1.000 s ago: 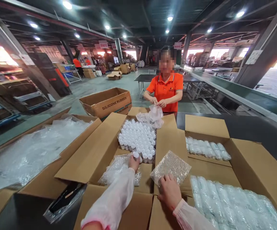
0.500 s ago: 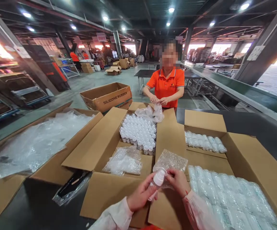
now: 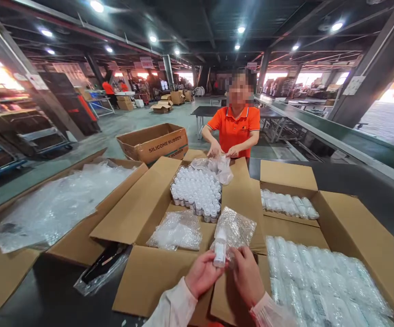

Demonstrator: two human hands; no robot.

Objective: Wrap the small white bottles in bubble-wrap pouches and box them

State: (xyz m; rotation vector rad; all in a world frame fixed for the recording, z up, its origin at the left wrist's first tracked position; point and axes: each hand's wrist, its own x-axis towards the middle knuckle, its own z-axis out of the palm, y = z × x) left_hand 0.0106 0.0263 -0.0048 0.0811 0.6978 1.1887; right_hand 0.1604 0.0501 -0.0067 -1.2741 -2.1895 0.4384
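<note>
One white-capped bottle (image 3: 219,255) sits at the near edge of a bubble-wrap bag (image 3: 240,228), cap end pointing away & seemingly under the film, base toward the wearer. L hand (image 3: 201,275) has its fingers clamped on the lower part of the btl; R hand (image 3: 247,278) has thumb & fingers pinched together, apparently on the bag's near edge, just beside the btl. Whether the mouth is fully open, can't tell b/c the film is clear & crumpled.

To do this well, imo: hold the lip firmly w/ R fingers, line the btl up w/ the bag's length, slide it cap first w/ L, pushing at the base, not squeezing the sides. Risk: a tilted btl snags the lip or bunches the film. Loose R pinch = bag slides along w/ btl.

Further out: middle box (image 3: 142,200) w/ a cluster of capped bottles (image 3: 197,187) standing upright, flat bags (image 3: 176,230) near them. R side: another box (image 3: 362,231) w/ wrapped bottles (image 3: 329,286) in rows. L side: a box (image 3: 70,236) heaped w/ clear wrap (image 3: 63,197). All on a dark bench (image 3: 52,290). Opposite, co-worker's hands (image 3: 222,150) handle film too.
</note>
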